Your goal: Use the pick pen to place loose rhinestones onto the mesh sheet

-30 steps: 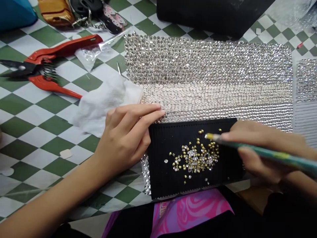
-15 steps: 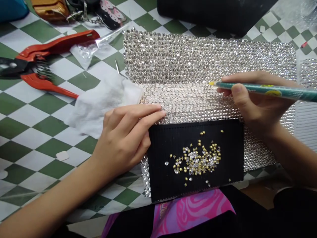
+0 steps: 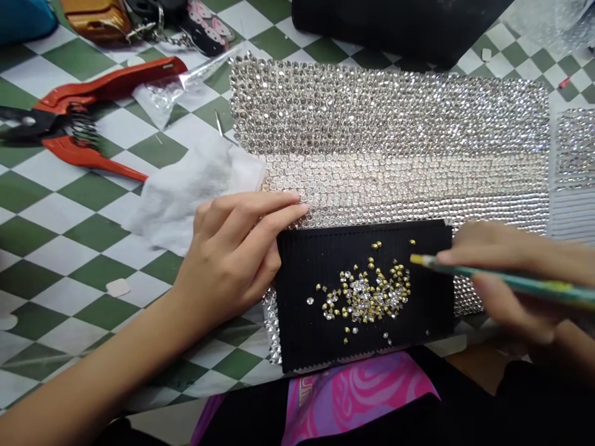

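Observation:
My right hand (image 3: 514, 313), slightly blurred, grips a green pencil (image 3: 499, 277) with a yellow tip. That tip is over the right part of a black ridged tray (image 3: 297, 328), just beside a pile of loose rhinestones (image 3: 372, 294), some with gold backs showing. My left hand (image 3: 235, 257) lies with its fingers stretched out, fingertips on the rhinestone mesh sheet (image 3: 385, 111) and the thumb side against the tray's left edge. The sheet's upper rows look filled with stones; a paler band (image 3: 381, 176) crosses its middle. The tray covers part of the lower sheet.
A crumpled white cloth (image 3: 190, 186) lies left of the sheet, near red-handled cutters (image 3: 69, 118) and a clear plastic bag (image 3: 160, 99). Keys (image 3: 160, 25) and a black object (image 3: 395, 25) are at the back. Another stone-covered piece (image 3: 576, 148) lies right.
My right hand has moved the pencil from the pale band of the sheet down toward me, over the tray. The left hand has stayed in place.

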Action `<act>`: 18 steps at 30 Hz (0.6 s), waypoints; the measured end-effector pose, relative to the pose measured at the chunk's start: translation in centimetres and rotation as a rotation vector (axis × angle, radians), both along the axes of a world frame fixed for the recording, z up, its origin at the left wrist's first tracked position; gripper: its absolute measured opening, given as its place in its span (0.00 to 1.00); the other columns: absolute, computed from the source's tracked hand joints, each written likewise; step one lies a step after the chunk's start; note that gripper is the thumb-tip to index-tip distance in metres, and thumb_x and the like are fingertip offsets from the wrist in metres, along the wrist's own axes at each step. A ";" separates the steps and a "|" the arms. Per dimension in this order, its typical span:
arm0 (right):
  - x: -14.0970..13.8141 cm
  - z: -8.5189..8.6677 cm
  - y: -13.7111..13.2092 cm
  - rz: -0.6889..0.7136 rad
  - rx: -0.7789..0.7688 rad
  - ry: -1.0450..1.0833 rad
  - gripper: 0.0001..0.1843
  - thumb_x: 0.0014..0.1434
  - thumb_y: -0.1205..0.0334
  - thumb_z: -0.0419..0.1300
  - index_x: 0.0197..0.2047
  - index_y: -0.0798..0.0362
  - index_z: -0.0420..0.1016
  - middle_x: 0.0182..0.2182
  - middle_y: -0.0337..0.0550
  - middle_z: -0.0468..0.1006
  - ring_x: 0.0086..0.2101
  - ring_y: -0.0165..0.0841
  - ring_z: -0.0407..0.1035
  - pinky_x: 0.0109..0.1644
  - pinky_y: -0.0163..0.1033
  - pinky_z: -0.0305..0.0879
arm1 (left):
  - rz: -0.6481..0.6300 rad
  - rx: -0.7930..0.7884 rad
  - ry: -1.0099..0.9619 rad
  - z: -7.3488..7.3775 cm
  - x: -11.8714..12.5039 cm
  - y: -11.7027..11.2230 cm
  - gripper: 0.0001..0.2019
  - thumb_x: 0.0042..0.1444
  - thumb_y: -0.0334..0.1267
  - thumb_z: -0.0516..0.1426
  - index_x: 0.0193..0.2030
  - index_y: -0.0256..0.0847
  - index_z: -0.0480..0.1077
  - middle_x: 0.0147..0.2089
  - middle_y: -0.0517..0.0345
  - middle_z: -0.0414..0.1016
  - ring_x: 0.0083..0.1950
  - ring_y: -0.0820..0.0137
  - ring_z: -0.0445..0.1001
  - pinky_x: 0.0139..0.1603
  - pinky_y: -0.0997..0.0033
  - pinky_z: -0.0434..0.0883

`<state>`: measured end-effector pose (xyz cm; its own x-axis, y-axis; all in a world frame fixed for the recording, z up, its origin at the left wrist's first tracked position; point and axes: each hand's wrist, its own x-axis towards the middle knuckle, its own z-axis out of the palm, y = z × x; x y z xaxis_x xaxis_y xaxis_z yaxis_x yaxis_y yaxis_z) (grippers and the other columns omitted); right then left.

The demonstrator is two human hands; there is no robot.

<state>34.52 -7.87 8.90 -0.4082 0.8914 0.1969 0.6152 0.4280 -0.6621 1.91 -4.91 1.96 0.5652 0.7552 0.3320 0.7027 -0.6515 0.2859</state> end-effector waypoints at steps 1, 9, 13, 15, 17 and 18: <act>0.1 0.2 -0.8 0.054 -0.003 0.009 0.20 0.59 0.76 0.58 0.49 0.47 0.81 0.30 0.39 0.80 0.28 0.30 0.75 0.26 0.38 0.70 | 0.000 -0.010 -0.005 0.0 0.0 0.0 0.28 0.60 0.27 0.53 0.66 0.51 0.64 0.63 0.63 0.76 0.60 0.68 0.74 0.59 0.60 0.69; -0.4 -0.7 -2.1 0.078 0.046 0.053 0.30 0.56 0.80 0.56 0.59 0.49 0.78 0.29 0.38 0.75 0.26 0.30 0.72 0.24 0.39 0.69 | 0.016 -0.072 -0.023 0.0 -0.2 0.1 0.31 0.62 0.31 0.51 0.70 0.62 0.58 0.64 0.66 0.75 0.61 0.66 0.75 0.60 0.57 0.71; -0.2 -0.8 -2.4 0.058 0.035 0.042 0.31 0.56 0.79 0.55 0.60 0.48 0.78 0.29 0.38 0.76 0.26 0.30 0.72 0.25 0.40 0.69 | 0.014 -0.046 -0.011 0.0 -0.1 0.0 0.31 0.61 0.30 0.52 0.70 0.59 0.59 0.64 0.65 0.75 0.61 0.66 0.74 0.61 0.57 0.71; 0.0 -0.7 -2.4 0.062 0.027 0.030 0.31 0.57 0.79 0.56 0.60 0.47 0.78 0.29 0.38 0.76 0.26 0.30 0.71 0.25 0.40 0.69 | 0.010 -0.048 -0.012 -0.1 -0.1 0.0 0.31 0.61 0.30 0.52 0.70 0.58 0.59 0.65 0.65 0.75 0.61 0.67 0.74 0.61 0.58 0.71; 0.2 -0.7 -2.4 0.067 0.035 0.027 0.32 0.56 0.79 0.56 0.60 0.46 0.78 0.28 0.37 0.76 0.25 0.30 0.71 0.25 0.40 0.69 | 0.006 -0.057 -0.008 0.0 -0.1 0.0 0.30 0.61 0.30 0.52 0.69 0.58 0.60 0.65 0.66 0.74 0.62 0.67 0.74 0.61 0.58 0.70; 0.2 -0.7 -2.4 0.062 0.031 0.022 0.32 0.56 0.79 0.56 0.60 0.46 0.77 0.28 0.37 0.76 0.25 0.30 0.71 0.25 0.41 0.70 | 0.005 -0.056 -0.006 0.0 -0.1 0.0 0.30 0.61 0.30 0.52 0.69 0.57 0.60 0.65 0.66 0.74 0.62 0.67 0.74 0.61 0.58 0.70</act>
